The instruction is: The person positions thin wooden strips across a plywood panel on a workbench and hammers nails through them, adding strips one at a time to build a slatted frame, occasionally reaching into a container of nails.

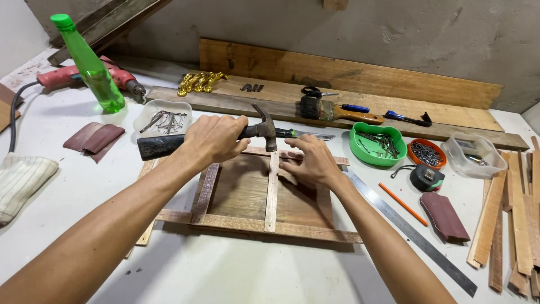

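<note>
My left hand grips a hammer by its dark handle, fingers wrapped tight round it, the head poised just above the far rail of a wooden frame. The frame lies flat near the middle of the worktop, its thin slats crossing a darker board. My right hand rests on the frame's far right part, fingers pressed down flat against the wood; whether they pinch a nail I cannot tell. Beyond the hammer lies a knife. Toward the right edge sit a green bowl of nails, an orange lid of nails and a steel ruler. At the far left corner stands a green bottle beside a red drill.
</note>
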